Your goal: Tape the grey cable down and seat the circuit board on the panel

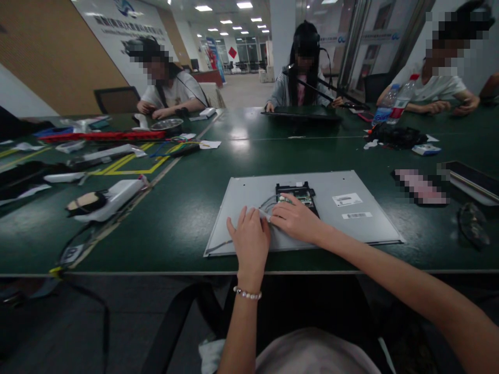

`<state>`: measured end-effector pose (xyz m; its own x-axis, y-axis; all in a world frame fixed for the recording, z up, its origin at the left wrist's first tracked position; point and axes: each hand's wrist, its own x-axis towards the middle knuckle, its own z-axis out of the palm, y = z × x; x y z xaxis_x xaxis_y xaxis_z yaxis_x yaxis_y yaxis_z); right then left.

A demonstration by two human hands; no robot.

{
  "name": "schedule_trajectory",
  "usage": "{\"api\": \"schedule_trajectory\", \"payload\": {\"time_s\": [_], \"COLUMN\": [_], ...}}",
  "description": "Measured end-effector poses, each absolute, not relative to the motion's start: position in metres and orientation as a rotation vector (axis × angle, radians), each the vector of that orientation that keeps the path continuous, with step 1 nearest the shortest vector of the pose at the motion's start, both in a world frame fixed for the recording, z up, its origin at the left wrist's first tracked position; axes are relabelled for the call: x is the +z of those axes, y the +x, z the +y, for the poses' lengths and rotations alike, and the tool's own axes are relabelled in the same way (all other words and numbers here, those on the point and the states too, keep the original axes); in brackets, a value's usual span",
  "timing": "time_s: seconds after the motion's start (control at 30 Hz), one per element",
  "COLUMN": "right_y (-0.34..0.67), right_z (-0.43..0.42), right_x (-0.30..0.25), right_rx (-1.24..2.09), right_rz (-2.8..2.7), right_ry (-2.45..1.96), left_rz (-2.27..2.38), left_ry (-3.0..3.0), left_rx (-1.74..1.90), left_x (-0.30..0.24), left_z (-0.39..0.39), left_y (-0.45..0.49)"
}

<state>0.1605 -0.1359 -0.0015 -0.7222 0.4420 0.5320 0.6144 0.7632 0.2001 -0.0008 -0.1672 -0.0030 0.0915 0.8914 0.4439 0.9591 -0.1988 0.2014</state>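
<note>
A flat grey metal-backed panel (241, 192) lies on the table in front of me, with two white labels on its right side. Set into its upper middle is a black frame with a circuit board (307, 193). A thin grey cable (267, 201) runs from the board toward the panel's lower left. My left hand (250, 234) is over this cable, thumb and fingertips closed on it, little finger apart. Beside it, my right hand (296, 219) has bent fingers at the cable by the board. A small pale strip shows between both hands; the fingertips are partly hidden.
A white device with a cord (113, 200), a red bar (105, 136) and other parts lie left. To the right are a phone (421, 187), glasses (472, 224) and bottles (401, 98). Three people sit across the table; one handles a dark panel (302, 115).
</note>
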Motion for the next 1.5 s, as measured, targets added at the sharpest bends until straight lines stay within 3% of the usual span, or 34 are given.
{"api": "schedule_trajectory", "payload": {"time_s": [0.4,0.6,0.87,1.23,1.5], "right_y": [0.165,0.164,0.162,0.342,0.356], "right_z": [-0.146,-0.179,-0.207,-0.212,-0.213], "right_x": [0.006,0.004,-0.004,-0.039,-0.060], "right_rx": [-0.166,-0.080,0.099,-0.191,-0.091], "right_rz": [-2.654,-2.601,-2.385,-1.885,-2.019], "right_ry": [-0.753,-0.961,-1.097,-1.975,-2.027], "left_rz": [-1.955,-1.949,-1.897,-1.864,-1.676], "left_ry": [-2.283,-2.274,-2.294,-2.312,-2.286], "left_rx": [-0.548,-0.542,-0.730,-0.890,-1.100], "left_x": [0.007,0.005,-0.005,-0.006,-0.006], "left_z": [-0.157,-0.155,-0.154,-0.158,-0.160], "left_y": [-0.004,-0.007,-0.012,-0.011,-0.010]}}
